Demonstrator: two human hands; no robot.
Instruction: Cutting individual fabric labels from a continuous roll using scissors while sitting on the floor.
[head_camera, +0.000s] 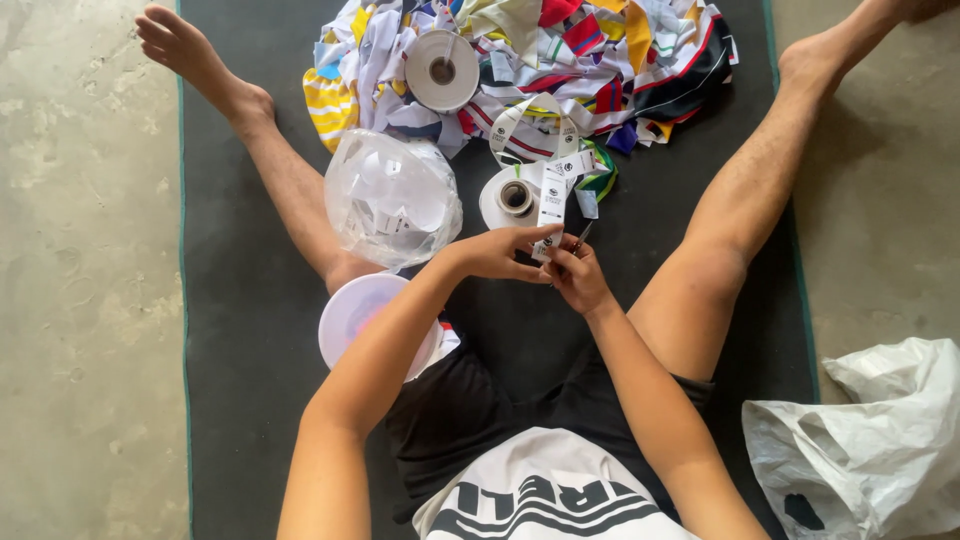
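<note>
Between spread legs, over dark mat (250, 420): white label tape (553, 195) pinched by left hand (497, 253), fingers closed on strip's lower end. Right hand (577, 277) just beside, touching left, gripping small scissors (581, 236) — blades at tape. Tape runs up in loop to roll (512, 199) lying flat just beyond hands. Second roll (441, 70) sits on heap of coloured fabric scraps (620, 60) farther out. Clear bag (390, 197) on left leg, white lid (355, 310) near knee. White plastic bag (870, 440) well apart, on concrete — right side.
</note>
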